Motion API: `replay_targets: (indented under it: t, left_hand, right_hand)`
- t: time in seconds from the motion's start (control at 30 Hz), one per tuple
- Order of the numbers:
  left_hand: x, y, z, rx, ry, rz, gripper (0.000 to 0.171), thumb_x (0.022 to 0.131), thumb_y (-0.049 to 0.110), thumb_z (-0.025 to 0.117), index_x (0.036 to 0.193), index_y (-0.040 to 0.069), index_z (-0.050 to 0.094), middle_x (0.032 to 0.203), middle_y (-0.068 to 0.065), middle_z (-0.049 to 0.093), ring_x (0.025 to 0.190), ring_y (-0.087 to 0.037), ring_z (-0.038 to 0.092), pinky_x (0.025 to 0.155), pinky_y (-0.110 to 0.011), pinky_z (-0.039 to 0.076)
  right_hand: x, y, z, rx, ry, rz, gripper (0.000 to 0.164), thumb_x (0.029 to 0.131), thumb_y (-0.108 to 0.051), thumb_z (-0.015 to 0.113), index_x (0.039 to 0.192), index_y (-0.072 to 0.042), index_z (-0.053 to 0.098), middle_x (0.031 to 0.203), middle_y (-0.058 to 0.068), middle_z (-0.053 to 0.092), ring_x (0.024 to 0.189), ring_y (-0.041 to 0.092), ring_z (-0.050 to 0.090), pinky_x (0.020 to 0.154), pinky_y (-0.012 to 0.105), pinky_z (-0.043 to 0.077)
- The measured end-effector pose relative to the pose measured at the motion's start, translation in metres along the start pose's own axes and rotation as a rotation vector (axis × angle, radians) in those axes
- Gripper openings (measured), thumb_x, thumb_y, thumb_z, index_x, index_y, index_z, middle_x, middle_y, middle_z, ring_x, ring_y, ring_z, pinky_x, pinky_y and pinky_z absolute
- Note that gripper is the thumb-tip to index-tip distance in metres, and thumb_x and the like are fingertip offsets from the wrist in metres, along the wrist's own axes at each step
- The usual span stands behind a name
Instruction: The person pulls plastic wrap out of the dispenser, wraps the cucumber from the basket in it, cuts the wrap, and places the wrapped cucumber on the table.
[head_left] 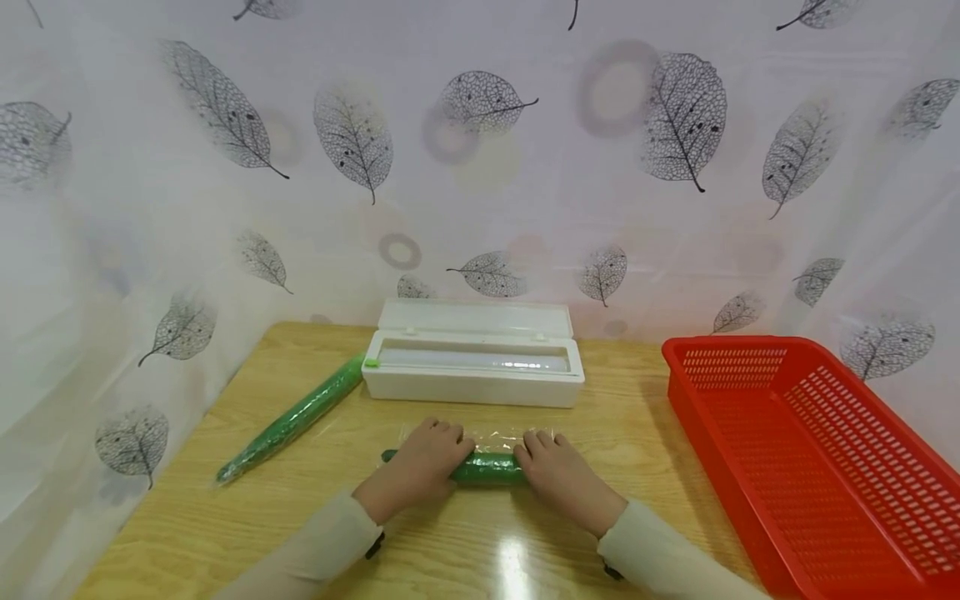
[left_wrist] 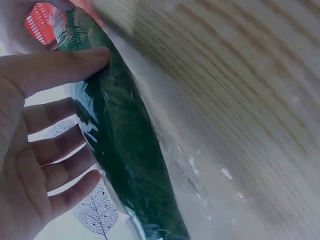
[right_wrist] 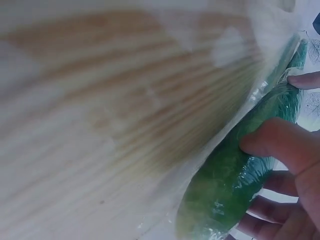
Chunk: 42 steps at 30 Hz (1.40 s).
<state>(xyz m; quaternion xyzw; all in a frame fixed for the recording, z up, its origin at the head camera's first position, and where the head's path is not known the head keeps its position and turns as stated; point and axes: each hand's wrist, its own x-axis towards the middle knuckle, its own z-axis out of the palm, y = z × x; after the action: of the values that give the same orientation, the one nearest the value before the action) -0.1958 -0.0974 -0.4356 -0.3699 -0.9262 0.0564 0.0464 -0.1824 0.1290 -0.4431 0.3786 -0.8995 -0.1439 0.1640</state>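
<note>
A green cucumber point(head_left: 489, 469) lies crosswise near the table's middle, wrapped in clear cling film. My left hand point(head_left: 423, 457) grips its left part, and my right hand point(head_left: 558, 479) grips the right part. In the left wrist view the thumb presses on the cucumber point(left_wrist: 132, 135) while the fingers lie along its other side; loose film point(left_wrist: 200, 190) spreads beside it on the wood. The right wrist view has the right thumb on the shiny wrapped cucumber point(right_wrist: 220, 185), with fingers behind it. Its right end is hidden under the right hand in the head view.
Behind the hands stands a white cling film dispenser point(head_left: 472, 387), lid raised, a film roll inside. Another wrapped cucumber point(head_left: 292, 421) lies slanted at the left. A red plastic basket point(head_left: 720, 467) occupies the right side. A leaf-patterned curtain point(head_left: 480, 208) hangs behind the wooden table point(head_left: 285, 517).
</note>
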Motion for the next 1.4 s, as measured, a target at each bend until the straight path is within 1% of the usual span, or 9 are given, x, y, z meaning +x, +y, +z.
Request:
replay_targets:
  t: [0.23,0.4,0.5,0.63,0.7,0.8,0.93,1.2,1.4]
  left_hand:
    - [-0.003,0.003,-0.002,-0.046,-0.039,-0.007,0.046,0.074,0.033,0.078,0.110,0.014,0.056,0.100,0.000,0.066,0.094,-0.016,0.063,0.089,-0.036,0.048]
    - [-0.005,0.003,0.000,-0.046,-0.002,-0.003,0.041,0.076,0.028,0.076,0.107,0.013,0.053,0.095,0.000,0.068,0.089,-0.016,0.065,0.087,-0.037,0.050]
    - [-0.005,0.003,0.003,-0.026,0.021,0.007,0.039,0.078,0.030,0.072,0.107,0.013,0.053,0.093,0.000,0.067,0.088,-0.016,0.065,0.085,-0.037,0.050]
    - [-0.004,0.003,0.005,-0.005,0.029,0.003,0.045,0.080,0.037,0.070,0.114,0.013,0.053,0.102,-0.001,0.063,0.096,-0.018,0.061,0.089,-0.038,0.049]
    - [-0.003,0.003,0.006,0.004,0.038,0.000,0.046,0.079,0.039,0.071,0.114,0.014,0.053,0.108,-0.002,0.060,0.100,-0.020,0.058,0.092,-0.039,0.048]
    - [-0.001,0.003,0.007,0.009,0.064,-0.006,0.043,0.078,0.039,0.072,0.110,0.016,0.054,0.110,-0.003,0.056,0.101,-0.020,0.054,0.092,-0.039,0.047]
    - [0.000,0.003,0.009,0.024,0.092,-0.010,0.039,0.079,0.037,0.071,0.109,0.015,0.057,0.107,-0.003,0.055,0.099,-0.020,0.054,0.092,-0.039,0.047]
    - [0.000,0.002,0.010,0.045,0.084,-0.017,0.036,0.082,0.036,0.067,0.109,0.012,0.062,0.105,-0.002,0.059,0.100,-0.019,0.056,0.092,-0.039,0.047]
    - [0.001,0.001,0.010,0.050,0.080,-0.028,0.043,0.083,0.039,0.067,0.115,0.012,0.059,0.107,-0.002,0.061,0.101,-0.018,0.057,0.092,-0.038,0.047]
  right_hand:
    - [-0.004,-0.001,0.000,-0.011,0.034,-0.022,0.024,0.081,-0.020,0.071,0.101,-0.009,0.062,0.095,0.002,0.064,0.080,0.015,0.060,0.067,0.030,0.052]
    - [-0.004,0.000,0.001,-0.031,0.028,-0.029,0.023,0.082,-0.019,0.068,0.101,-0.010,0.060,0.095,0.000,0.065,0.081,0.013,0.062,0.068,0.029,0.052]
    - [-0.003,0.001,0.000,-0.021,-0.004,-0.033,0.029,0.080,-0.023,0.071,0.103,-0.010,0.058,0.096,0.000,0.066,0.082,0.012,0.063,0.068,0.029,0.051]
    - [-0.001,0.003,-0.001,0.014,-0.030,-0.020,0.037,0.077,-0.027,0.076,0.102,-0.011,0.054,0.093,-0.001,0.067,0.080,0.012,0.063,0.065,0.028,0.048]
    - [0.000,0.003,-0.001,0.023,-0.023,-0.012,0.037,0.076,-0.028,0.076,0.100,-0.012,0.053,0.090,-0.001,0.067,0.078,0.012,0.062,0.064,0.028,0.047]
    - [0.001,0.003,0.001,0.022,-0.014,-0.004,0.038,0.076,-0.030,0.076,0.102,-0.012,0.054,0.096,0.001,0.066,0.082,0.015,0.062,0.066,0.029,0.048]
    - [0.002,0.004,0.003,0.027,0.001,0.017,0.040,0.077,-0.031,0.075,0.107,-0.010,0.058,0.105,0.007,0.061,0.089,0.019,0.060,0.070,0.031,0.050]
    - [0.003,0.004,0.006,0.012,0.025,0.026,0.031,0.077,-0.029,0.073,0.099,-0.010,0.063,0.093,0.003,0.056,0.080,0.015,0.053,0.064,0.028,0.046]
    - [0.004,0.005,0.007,0.011,0.020,0.028,0.035,0.078,-0.029,0.072,0.104,-0.008,0.063,0.094,0.003,0.059,0.082,0.016,0.055,0.066,0.028,0.048]
